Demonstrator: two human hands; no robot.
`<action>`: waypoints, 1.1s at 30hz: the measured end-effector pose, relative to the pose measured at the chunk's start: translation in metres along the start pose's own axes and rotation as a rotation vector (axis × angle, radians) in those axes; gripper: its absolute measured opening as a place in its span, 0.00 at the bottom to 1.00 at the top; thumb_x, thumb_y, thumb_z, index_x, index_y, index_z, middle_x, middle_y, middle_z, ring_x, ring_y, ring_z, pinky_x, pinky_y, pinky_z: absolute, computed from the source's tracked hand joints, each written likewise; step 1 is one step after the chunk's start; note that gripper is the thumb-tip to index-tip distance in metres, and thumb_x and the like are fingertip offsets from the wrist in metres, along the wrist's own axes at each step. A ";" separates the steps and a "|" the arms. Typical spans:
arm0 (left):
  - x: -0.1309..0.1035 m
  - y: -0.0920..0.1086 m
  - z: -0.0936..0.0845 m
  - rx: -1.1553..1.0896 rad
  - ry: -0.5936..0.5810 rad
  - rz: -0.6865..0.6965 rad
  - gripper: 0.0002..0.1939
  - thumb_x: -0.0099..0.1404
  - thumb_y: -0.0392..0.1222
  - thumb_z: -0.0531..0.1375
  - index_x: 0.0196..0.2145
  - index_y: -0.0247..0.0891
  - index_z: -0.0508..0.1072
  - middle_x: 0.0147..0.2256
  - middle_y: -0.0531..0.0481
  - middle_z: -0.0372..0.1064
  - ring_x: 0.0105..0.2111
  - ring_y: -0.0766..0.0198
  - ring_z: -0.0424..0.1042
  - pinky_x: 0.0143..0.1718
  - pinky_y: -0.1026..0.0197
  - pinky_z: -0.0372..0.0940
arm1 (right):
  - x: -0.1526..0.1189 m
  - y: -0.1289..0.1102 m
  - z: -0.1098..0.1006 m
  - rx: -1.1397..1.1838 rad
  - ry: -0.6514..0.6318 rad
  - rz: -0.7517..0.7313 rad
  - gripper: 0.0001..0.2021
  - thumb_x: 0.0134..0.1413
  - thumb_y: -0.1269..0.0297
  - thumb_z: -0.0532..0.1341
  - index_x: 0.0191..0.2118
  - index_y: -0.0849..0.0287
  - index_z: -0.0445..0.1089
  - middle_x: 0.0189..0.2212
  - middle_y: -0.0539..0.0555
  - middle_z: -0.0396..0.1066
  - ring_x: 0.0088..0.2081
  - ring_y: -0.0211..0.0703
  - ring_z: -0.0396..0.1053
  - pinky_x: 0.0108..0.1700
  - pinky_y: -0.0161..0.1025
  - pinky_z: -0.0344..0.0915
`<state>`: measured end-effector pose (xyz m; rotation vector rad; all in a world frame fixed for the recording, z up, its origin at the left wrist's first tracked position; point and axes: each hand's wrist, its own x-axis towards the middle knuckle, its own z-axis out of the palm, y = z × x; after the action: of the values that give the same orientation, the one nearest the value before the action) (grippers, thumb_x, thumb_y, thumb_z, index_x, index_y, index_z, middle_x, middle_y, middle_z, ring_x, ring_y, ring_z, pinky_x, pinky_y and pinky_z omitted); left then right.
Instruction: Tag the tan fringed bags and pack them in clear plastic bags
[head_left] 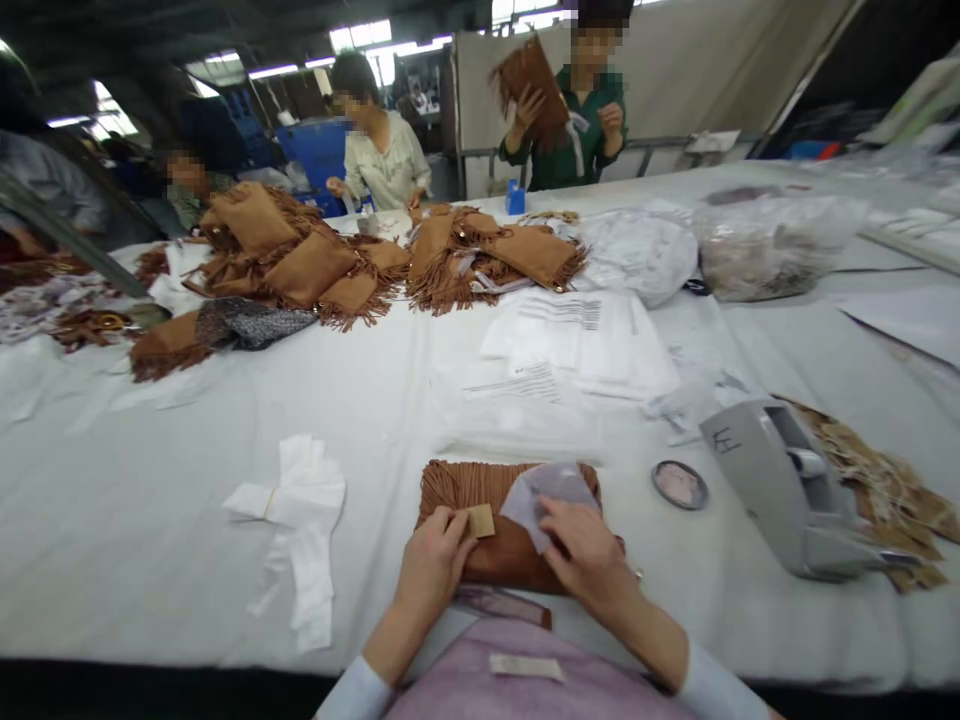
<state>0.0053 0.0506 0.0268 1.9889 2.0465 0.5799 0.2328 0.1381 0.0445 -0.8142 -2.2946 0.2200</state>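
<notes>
A brown fringed bag [517,567] lies on the white table in front of me. My left hand [437,553] rests at its left side, fingers closed on the edge of a small tan card [481,521]. On the bag's right half lies a thin whitish translucent sheet [534,492]. My right hand [581,545] is over this sheet, its fingers bent and touching it; whether they pinch it is hard to tell. Below the bag's lower edge a dark strap [506,604] shows.
White strips [307,510] lie left. A grey tape dispenser [787,490], a round dish [679,484] and tan pieces [877,470] are right. Beyond are plastic bags [525,400] and piled brown bags [307,250]. Across the table, a person [581,110] holds a brown bag; others work further left.
</notes>
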 end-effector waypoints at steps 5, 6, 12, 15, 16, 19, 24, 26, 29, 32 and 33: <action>0.003 0.001 -0.003 -0.176 0.186 0.026 0.14 0.70 0.40 0.48 0.45 0.39 0.71 0.39 0.45 0.70 0.39 0.61 0.71 0.42 0.58 0.68 | -0.008 -0.019 0.028 0.076 -0.028 0.011 0.10 0.52 0.77 0.53 0.36 0.57 0.66 0.46 0.61 0.74 0.49 0.51 0.71 0.48 0.53 0.69; 0.004 0.000 -0.006 -0.259 0.250 -0.011 0.14 0.70 0.41 0.48 0.43 0.38 0.72 0.39 0.45 0.70 0.39 0.61 0.71 0.43 0.58 0.67 | -0.006 -0.022 0.030 0.084 -0.013 0.031 0.10 0.53 0.77 0.53 0.37 0.57 0.66 0.47 0.62 0.73 0.50 0.51 0.70 0.49 0.53 0.69; 0.004 -0.008 -0.030 -0.672 0.523 -0.525 0.21 0.69 0.53 0.49 0.27 0.37 0.70 0.21 0.55 0.65 0.22 0.66 0.66 0.26 0.64 0.63 | 0.017 -0.043 0.044 0.072 -0.012 -0.083 0.12 0.54 0.79 0.50 0.40 0.59 0.66 0.54 0.64 0.68 0.58 0.50 0.62 0.58 0.54 0.61; 0.001 -0.010 -0.031 -0.681 0.557 -0.494 0.19 0.68 0.52 0.50 0.31 0.37 0.73 0.25 0.53 0.69 0.24 0.66 0.68 0.28 0.63 0.66 | 0.019 -0.048 0.059 0.106 -0.272 -0.218 0.12 0.53 0.79 0.51 0.41 0.61 0.67 0.51 0.63 0.70 0.58 0.51 0.63 0.58 0.55 0.59; 0.000 -0.010 -0.030 -0.642 0.556 -0.438 0.18 0.68 0.51 0.51 0.34 0.37 0.74 0.29 0.51 0.71 0.28 0.65 0.71 0.32 0.62 0.68 | 0.018 -0.048 0.062 0.122 -0.343 -0.232 0.13 0.53 0.78 0.52 0.42 0.61 0.67 0.51 0.63 0.71 0.57 0.51 0.63 0.59 0.55 0.59; -0.005 -0.010 -0.022 -0.504 0.504 -0.210 0.14 0.68 0.45 0.52 0.44 0.39 0.74 0.41 0.46 0.73 0.41 0.61 0.73 0.45 0.58 0.69 | 0.014 -0.046 0.066 0.169 -0.462 -0.221 0.14 0.54 0.77 0.53 0.45 0.62 0.67 0.49 0.62 0.72 0.58 0.48 0.63 0.61 0.53 0.56; -0.007 -0.012 -0.009 -0.380 0.359 0.098 0.16 0.69 0.37 0.51 0.51 0.41 0.71 0.47 0.44 0.72 0.48 0.61 0.71 0.50 0.57 0.69 | 0.019 -0.045 0.059 0.209 -0.494 -0.209 0.12 0.57 0.74 0.53 0.46 0.61 0.67 0.52 0.61 0.69 0.59 0.46 0.61 0.63 0.51 0.53; -0.006 -0.015 -0.005 -0.330 0.376 0.130 0.17 0.69 0.36 0.51 0.52 0.41 0.70 0.48 0.44 0.71 0.49 0.60 0.71 0.51 0.56 0.70 | 0.021 -0.048 0.060 0.207 -0.478 -0.220 0.12 0.56 0.73 0.54 0.45 0.61 0.68 0.52 0.61 0.69 0.59 0.47 0.61 0.63 0.51 0.53; -0.004 -0.019 -0.002 -0.228 0.399 0.135 0.17 0.69 0.36 0.51 0.52 0.41 0.69 0.48 0.43 0.71 0.49 0.59 0.71 0.50 0.55 0.71 | 0.021 -0.054 0.068 0.191 -0.434 -0.219 0.13 0.55 0.71 0.56 0.46 0.62 0.68 0.51 0.62 0.69 0.57 0.50 0.62 0.61 0.54 0.54; -0.005 -0.018 0.000 -0.121 0.324 0.148 0.15 0.69 0.37 0.51 0.51 0.40 0.71 0.47 0.41 0.71 0.48 0.58 0.71 0.48 0.53 0.72 | 0.016 -0.062 0.070 0.179 -0.364 -0.218 0.14 0.55 0.69 0.56 0.48 0.62 0.67 0.46 0.62 0.72 0.53 0.51 0.66 0.60 0.57 0.55; -0.006 -0.016 0.000 -0.095 0.279 0.154 0.15 0.69 0.37 0.51 0.51 0.40 0.71 0.47 0.41 0.71 0.47 0.57 0.71 0.47 0.52 0.72 | 0.014 -0.063 0.068 0.180 -0.326 -0.223 0.13 0.55 0.68 0.57 0.46 0.62 0.68 0.43 0.61 0.73 0.50 0.51 0.68 0.59 0.57 0.56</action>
<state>-0.0085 0.0451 0.0189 2.1226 1.9792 1.0190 0.1492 0.1009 0.0243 -0.4510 -2.5997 0.4798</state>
